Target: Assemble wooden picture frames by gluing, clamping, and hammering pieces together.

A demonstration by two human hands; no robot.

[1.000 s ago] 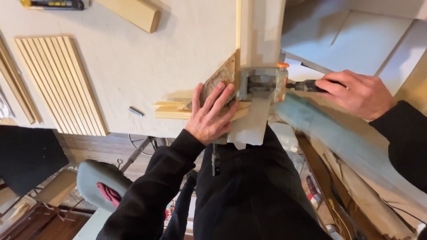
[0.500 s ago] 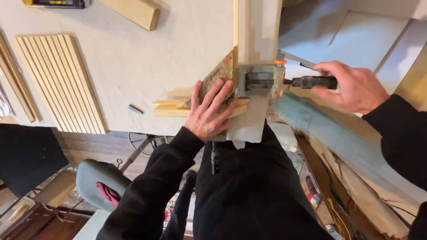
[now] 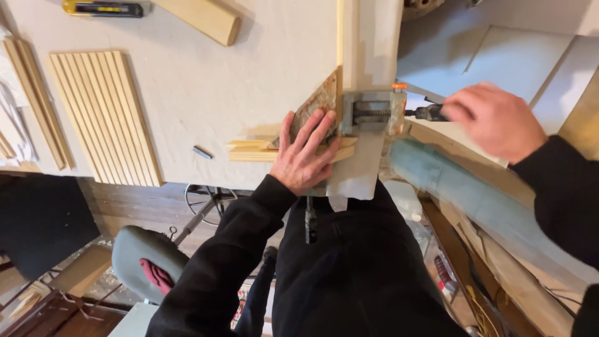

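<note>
A big pale worktable point(image 3: 206, 93) is filling the top of the view, and the person is standing right at its near edge in dark clothes.

The left hand point(image 3: 306, 156) is lying flat on the table edge. Its fingers point(image 3: 312, 128) are spreading wide and pressing down on a rough, speckled triangle of board point(image 3: 318, 103). Under the palm, some thin wooden strips point(image 3: 249, 151) are sticking out to the left. Just past the fingertips, a grey metal vise point(image 3: 371, 112) is sitting on the table corner. A tall pale wooden plank point(image 3: 371, 37) is standing up from the vise, going away from the fingers.

The right hand point(image 3: 496, 118) is reaching in from the side. Its fingers are curling together around the dark handle point(image 3: 427, 113) that is sticking out of the vise. The hand is blurry, so how tight the fingers are squeezing is hard to tell.

Farther left of the left hand's fingers, a small dark bit point(image 3: 202, 151) is lying alone on the table. Well beyond it, a flat panel of wooden slats point(image 3: 103, 115) is resting near the table edge. Far up from the fingers, a thick block of wood point(image 3: 203, 19) and a yellow and black utility knife point(image 3: 106, 8) are lying at the back of the table.

Below the table edge, a grey stool seat point(image 3: 146, 259) is showing beside the person's left sleeve.
</note>
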